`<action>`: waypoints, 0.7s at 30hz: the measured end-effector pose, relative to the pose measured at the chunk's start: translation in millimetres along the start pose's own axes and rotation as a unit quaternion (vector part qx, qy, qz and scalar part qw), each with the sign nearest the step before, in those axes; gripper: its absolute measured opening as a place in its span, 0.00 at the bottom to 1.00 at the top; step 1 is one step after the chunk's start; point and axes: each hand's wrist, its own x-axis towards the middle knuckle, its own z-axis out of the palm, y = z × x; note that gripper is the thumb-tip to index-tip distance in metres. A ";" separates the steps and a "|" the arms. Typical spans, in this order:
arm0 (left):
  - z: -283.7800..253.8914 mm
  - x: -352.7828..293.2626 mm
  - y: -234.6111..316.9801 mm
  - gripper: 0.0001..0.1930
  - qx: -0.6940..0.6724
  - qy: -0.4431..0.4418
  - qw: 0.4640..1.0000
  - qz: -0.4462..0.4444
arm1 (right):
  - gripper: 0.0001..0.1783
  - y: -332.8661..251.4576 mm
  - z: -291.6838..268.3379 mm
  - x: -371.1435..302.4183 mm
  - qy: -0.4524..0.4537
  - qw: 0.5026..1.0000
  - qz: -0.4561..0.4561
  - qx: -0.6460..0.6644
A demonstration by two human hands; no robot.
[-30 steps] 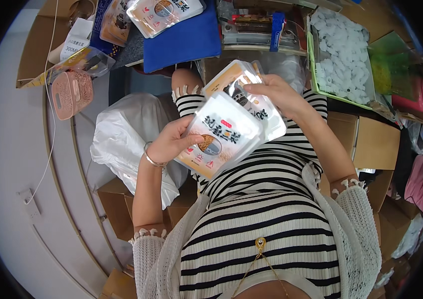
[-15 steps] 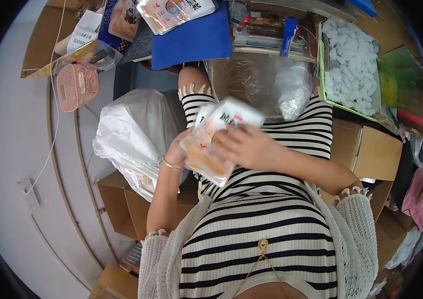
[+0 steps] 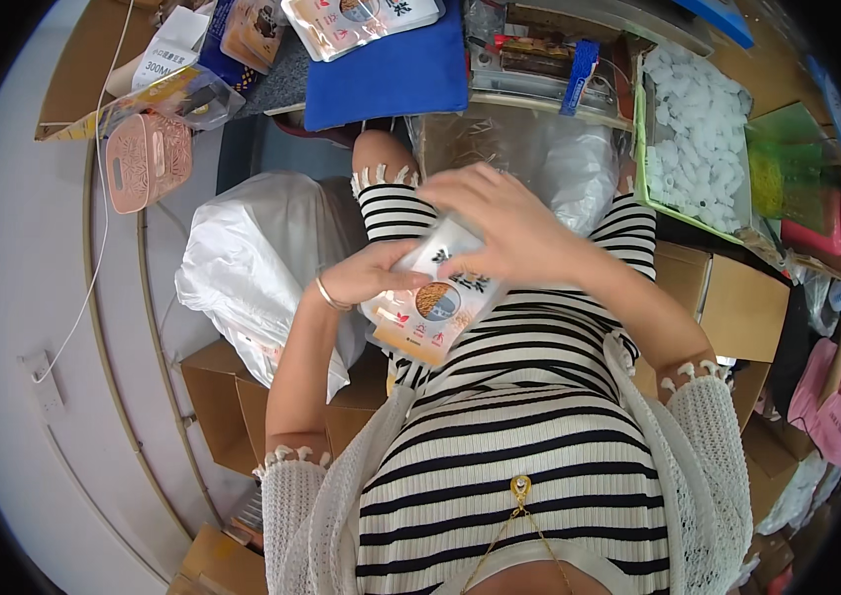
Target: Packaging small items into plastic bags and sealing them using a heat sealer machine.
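Note:
Above my lap is a small stack of flat printed pouches [image 3: 432, 302], white with an orange lower edge and a round picture of grains. My left hand [image 3: 378, 272] grips it at the left side, thumb on the top face and fingers hidden underneath. Over the upper right part of the stack stretches my right hand [image 3: 509, 226], its fingers extended and slightly blurred past the far edge. Its thumb lies against the front pouch. How many pouches are in the stack cannot be made out.
More pouches [image 3: 366, 22] lie on a blue cloth [image 3: 386, 87] on the table ahead. Right of it are a metal machine [image 3: 539, 69] and a green-rimmed tray [image 3: 641, 164] of small white pieces. A white plastic bag [image 3: 262, 258] stands left; cardboard boxes [image 3: 747, 307] flank me.
My right hand has shifted up and away from the pouch's middle toward its far edge, uncovering the round picture. My left thumb now lies across the top face.

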 end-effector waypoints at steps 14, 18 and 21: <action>36.3 -25.9 -86.3 0.40 -0.281 0.058 0.939 0.192 | 0.18 55.4 4.2 -24.9 -0.162 0.962 0.149 0.162; 74.4 -8.9 -90.1 0.45 0.118 0.455 0.863 0.185 | 0.16 57.0 6.2 -5.9 -0.188 0.961 0.146 0.143; 68.8 -21.8 -61.4 0.44 0.041 0.441 0.865 0.236 | 0.19 46.1 -0.6 7.7 -0.188 0.957 0.152 0.159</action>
